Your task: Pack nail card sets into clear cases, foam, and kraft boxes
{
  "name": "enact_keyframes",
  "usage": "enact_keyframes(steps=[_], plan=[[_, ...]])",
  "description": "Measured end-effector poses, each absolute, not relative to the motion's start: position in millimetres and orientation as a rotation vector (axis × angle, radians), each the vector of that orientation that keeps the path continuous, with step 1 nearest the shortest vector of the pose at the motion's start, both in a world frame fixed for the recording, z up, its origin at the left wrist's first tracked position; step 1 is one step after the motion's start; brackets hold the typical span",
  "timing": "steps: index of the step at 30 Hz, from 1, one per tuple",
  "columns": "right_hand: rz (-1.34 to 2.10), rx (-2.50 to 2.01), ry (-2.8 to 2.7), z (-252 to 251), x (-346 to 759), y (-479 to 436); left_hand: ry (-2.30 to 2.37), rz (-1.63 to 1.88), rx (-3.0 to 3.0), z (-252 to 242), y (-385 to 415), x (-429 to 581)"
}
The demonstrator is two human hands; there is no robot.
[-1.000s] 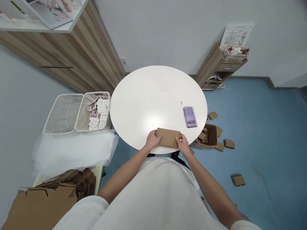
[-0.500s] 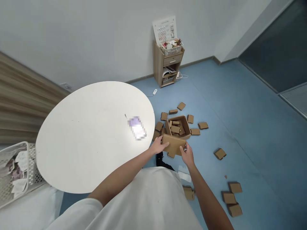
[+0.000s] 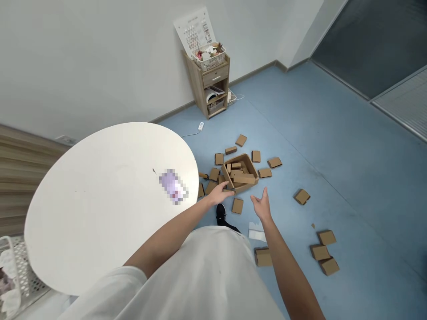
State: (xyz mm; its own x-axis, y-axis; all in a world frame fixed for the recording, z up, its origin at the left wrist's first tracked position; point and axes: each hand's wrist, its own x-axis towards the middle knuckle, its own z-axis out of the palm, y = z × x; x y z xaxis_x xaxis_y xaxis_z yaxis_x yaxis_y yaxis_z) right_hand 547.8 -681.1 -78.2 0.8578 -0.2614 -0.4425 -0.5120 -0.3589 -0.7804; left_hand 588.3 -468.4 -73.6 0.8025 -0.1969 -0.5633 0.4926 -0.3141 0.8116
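My left hand [image 3: 220,194] is open with its fingers apart, over the near left corner of a brown cardboard bin [image 3: 247,186] on the floor. My right hand [image 3: 262,205], also open and empty, hangs just below the bin's near right side. Several small cardboard boxes lie inside the bin, and a longer box [image 3: 244,178] rests across its near side, touched by neither hand. Around the bin lie more flat boxes, one of them [image 3: 237,206] between my hands.
A white oval table [image 3: 113,209] with a blurred phone [image 3: 173,186] stands at the left. Boxes [image 3: 319,252] lie on the floor at the right, another [image 3: 263,257] near my right forearm. A wooden cabinet [image 3: 196,84] stands against the wall. My shoe [image 3: 220,210] is below the bin.
Both hands have let go of the cardboard box, which now lies in the bin, and their fingers have spread. The view has shifted, with the table lower and further left.
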Motion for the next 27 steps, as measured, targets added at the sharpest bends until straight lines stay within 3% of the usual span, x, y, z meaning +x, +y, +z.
enact_keyframes(steps=[8,13,19,27], plan=[[0.267,-1.980,0.400,-63.5,526.4,-632.1,0.248,-0.565,1.503,-37.8,-398.5,511.9],[0.288,-1.923,0.049,-38.6,524.2,-552.0,0.467,-0.270,1.518,-13.9,-341.9,450.3],[0.652,-1.828,-0.440,-18.9,490.8,-431.8,0.786,0.125,1.509,-14.0,-263.7,360.7],[1.055,-1.726,-0.813,10.5,398.1,-302.0,1.136,0.371,1.327,-26.8,-199.0,235.3]])
